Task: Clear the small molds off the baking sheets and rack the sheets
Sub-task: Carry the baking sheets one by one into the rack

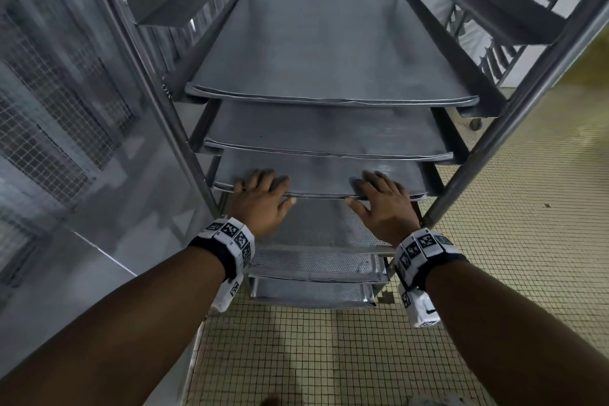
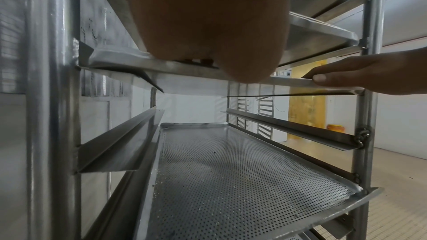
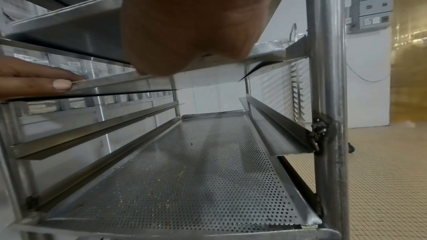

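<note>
A plain metal baking sheet (image 1: 323,175) sits on the third visible level of a steel rack (image 1: 514,128). My left hand (image 1: 260,194) lies on its front left corner and my right hand (image 1: 382,198) on its front right. Fingers rest flat on top, and the thumbs press against the front rim. The left wrist view has my left hand (image 2: 203,25) above the rim (image 2: 289,81) and the right hand's thumb (image 2: 318,78) on it. The right wrist view shows my right hand (image 3: 191,21) and the left thumb (image 3: 60,84). No molds are in view.
Two more plain sheets (image 1: 316,43) (image 1: 323,132) sit on the levels above. Perforated sheets (image 1: 316,227) (image 2: 242,171) (image 3: 196,171) fill lower levels, with one pair of bare runners between. A steel panel (image 1: 66,109) stands close on the left. Tiled floor (image 1: 527,241) lies to the right.
</note>
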